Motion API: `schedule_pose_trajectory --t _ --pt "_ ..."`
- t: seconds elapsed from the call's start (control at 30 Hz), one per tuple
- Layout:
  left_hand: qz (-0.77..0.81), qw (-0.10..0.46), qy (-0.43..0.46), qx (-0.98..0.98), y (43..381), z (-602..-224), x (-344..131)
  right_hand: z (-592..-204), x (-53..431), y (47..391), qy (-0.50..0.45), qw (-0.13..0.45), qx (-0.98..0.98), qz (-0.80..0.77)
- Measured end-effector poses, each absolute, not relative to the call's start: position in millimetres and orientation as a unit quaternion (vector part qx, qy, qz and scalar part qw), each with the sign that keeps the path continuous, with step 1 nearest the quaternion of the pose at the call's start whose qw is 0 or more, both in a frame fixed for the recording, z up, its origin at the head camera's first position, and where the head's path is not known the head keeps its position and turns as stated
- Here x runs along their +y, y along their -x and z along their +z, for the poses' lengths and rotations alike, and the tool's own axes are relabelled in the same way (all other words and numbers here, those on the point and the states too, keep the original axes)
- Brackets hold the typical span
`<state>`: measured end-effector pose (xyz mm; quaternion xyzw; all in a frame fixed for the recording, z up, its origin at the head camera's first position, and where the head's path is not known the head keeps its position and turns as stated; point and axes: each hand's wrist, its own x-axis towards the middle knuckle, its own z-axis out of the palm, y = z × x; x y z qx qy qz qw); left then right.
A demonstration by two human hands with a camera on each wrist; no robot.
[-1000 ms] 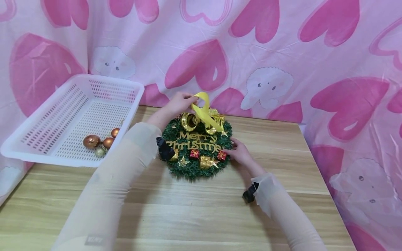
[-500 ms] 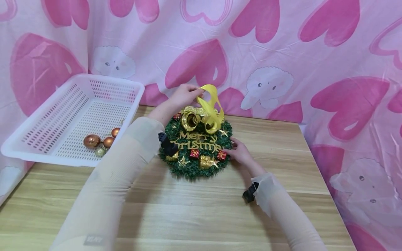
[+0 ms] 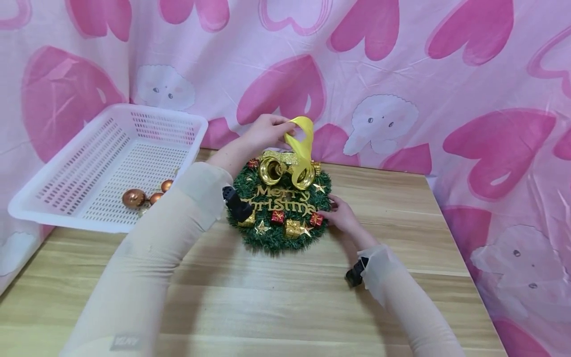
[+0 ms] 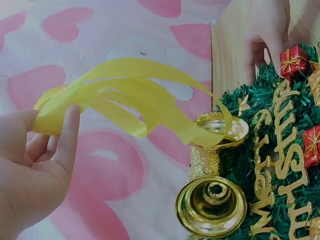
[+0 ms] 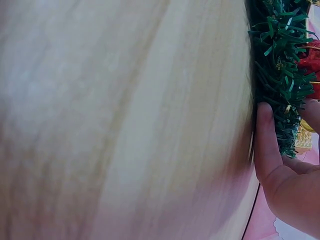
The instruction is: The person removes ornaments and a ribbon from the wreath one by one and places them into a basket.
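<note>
A green tinsel Christmas wreath (image 3: 274, 243) lies on the wooden table, with gold "Merry Christmas" lettering (image 4: 287, 150), small gift boxes and stars on it. At its top sit two gold bells (image 4: 212, 206). My left hand (image 3: 267, 133) pinches a yellow ribbon (image 4: 130, 82) above the bells, holding it up in a loop between thumb and fingers. The ribbon's lower end hangs in front of the right bell. At the wreath's right edge my right hand (image 3: 342, 217) grips the tinsel, thumb (image 5: 267, 145) low along the side near the table and fingers over the top.
To the left stands a white perforated plastic basket (image 3: 58, 223), holding several copper baubles (image 3: 134, 198) and partly covered by my left sleeve. A pink heart-patterned cloth (image 3: 379, 29) hangs behind the wooden table (image 3: 267, 307).
My left hand has risen slightly and shifted right, drawing the yellow ribbon higher above the bells. The right hand and the wreath stay in place.
</note>
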<state>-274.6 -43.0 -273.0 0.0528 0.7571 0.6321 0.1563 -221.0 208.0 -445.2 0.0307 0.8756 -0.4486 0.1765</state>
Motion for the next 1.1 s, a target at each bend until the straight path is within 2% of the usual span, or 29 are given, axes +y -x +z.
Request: schedule_pose_trajectory --t 0.83,1.1 --pt "0.617 0.12 -0.021 0.777 277 -255 -113 -447 210 224 -0.033 0.183 0.867 -0.463" --pt "0.678 0.107 0.028 0.727 272 -245 -142 -448 213 225 -0.028 0.181 0.865 -0.467"
